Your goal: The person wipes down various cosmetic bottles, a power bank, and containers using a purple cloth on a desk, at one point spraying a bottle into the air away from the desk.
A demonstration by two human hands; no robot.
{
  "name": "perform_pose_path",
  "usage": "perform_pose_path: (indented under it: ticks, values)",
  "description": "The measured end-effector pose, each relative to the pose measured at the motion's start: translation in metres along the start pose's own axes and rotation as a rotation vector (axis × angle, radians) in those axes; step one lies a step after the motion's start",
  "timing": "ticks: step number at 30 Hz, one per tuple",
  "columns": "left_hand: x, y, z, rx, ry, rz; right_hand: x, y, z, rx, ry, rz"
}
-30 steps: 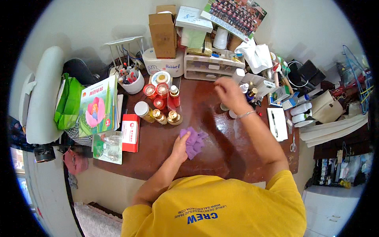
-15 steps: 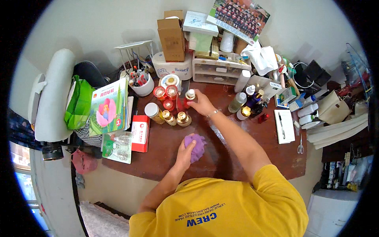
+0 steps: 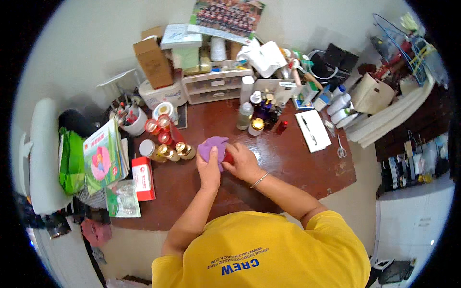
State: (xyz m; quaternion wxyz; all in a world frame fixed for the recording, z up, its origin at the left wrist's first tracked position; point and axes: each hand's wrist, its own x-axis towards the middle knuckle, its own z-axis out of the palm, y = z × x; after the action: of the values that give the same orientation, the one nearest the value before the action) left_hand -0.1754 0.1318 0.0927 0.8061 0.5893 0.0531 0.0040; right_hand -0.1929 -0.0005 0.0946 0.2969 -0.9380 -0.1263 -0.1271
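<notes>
My left hand (image 3: pixel 208 169) is closed on a crumpled purple cloth (image 3: pixel 212 146), its thumb pressed over the front. Against it, my right hand (image 3: pixel 244 163) grips a small red bottle (image 3: pixel 229 157), which shows only in part between the cloth and my fingers. The cloth hides the bottle's top. Left of my hands stand several red bottles (image 3: pixel 164 138), two gold-capped bottles (image 3: pixel 185 150) and a jar with a pale lid (image 3: pixel 148 148). All of these are upright on the brown table (image 3: pixel 283 175).
Right of centre stands a cluster of dark and clear bottles (image 3: pixel 245 116). Beyond it lie an open notepad (image 3: pixel 313 132) with a pen and a pair of scissors (image 3: pixel 341 148). A drawer unit (image 3: pixel 216 86) lines the back. Books (image 3: pixel 103 153) and a red-and-white box (image 3: pixel 143 178) sit left.
My right hand has lifted the red bottle out of the group and brought it toward me, to the cloth in my left hand. The view has shifted to the right.
</notes>
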Motion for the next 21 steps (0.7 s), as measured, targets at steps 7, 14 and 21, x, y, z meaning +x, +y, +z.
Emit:
perform_pose_path:
  ticks: [7,14,21]
  values:
    - [-0.002,-0.008,0.007,-0.254,0.079,-0.122,-0.021,-0.003,0.005,0.139,0.074,0.12]
    - [-0.01,-0.048,-0.025,-0.132,-0.059,-0.276,-0.004,-0.007,0.007,0.722,0.128,0.304]
    - [-0.016,-0.052,-0.045,-0.801,-0.318,-0.627,0.027,0.025,-0.002,1.289,-0.012,0.421]
